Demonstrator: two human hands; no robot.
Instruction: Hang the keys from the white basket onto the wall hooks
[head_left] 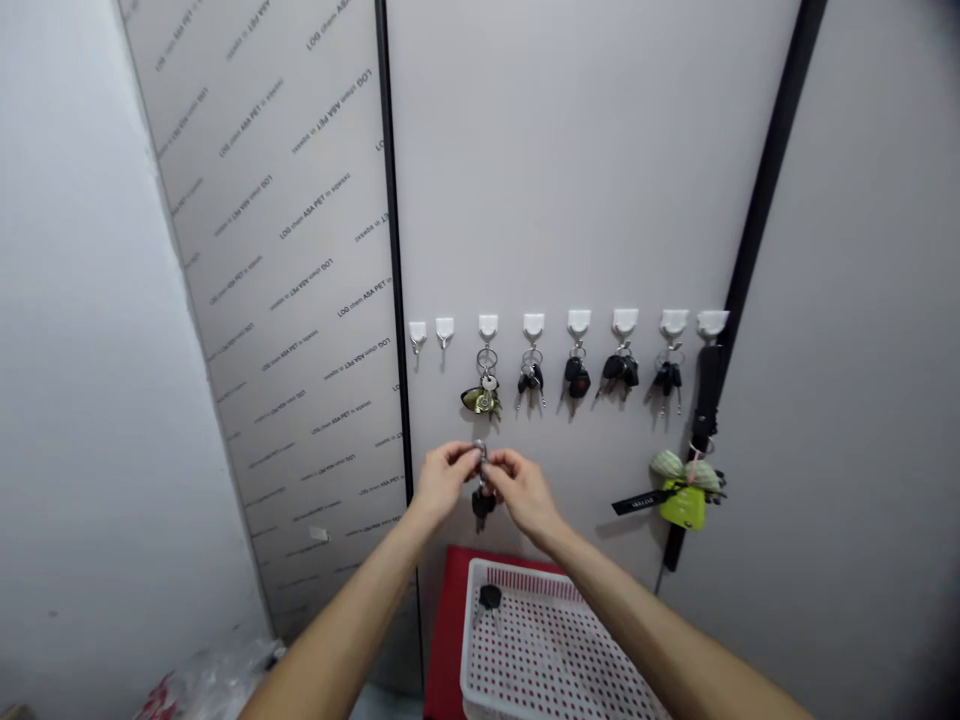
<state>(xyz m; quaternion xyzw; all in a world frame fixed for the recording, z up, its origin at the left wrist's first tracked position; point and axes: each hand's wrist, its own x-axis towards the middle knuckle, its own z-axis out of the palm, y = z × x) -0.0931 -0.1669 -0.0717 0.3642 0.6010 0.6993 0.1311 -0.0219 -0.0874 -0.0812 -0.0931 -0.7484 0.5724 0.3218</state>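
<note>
Both hands meet in front of the panel and pinch one bunch of keys (483,506) by its metal ring or clip at the top. My left hand (444,482) closes on it from the left, my right hand (523,490) from the right. Black key heads dangle below the fingertips. Just above hangs another key bunch (484,398) with a gold-green fob, on a white hook (488,326). Two white hooks to its left, one of them this hook (445,328), carry nothing. Beneath the hands, a black-headed key (490,597) lies in a white perforated basket (466,640).
Several more key bunches (577,377) hang along the hook row to the right. At its end hangs a black strap (706,390) with a yellow-green tag (683,507). The basket stands on a red surface (444,620). A clear plastic bag (217,685) lies at lower left.
</note>
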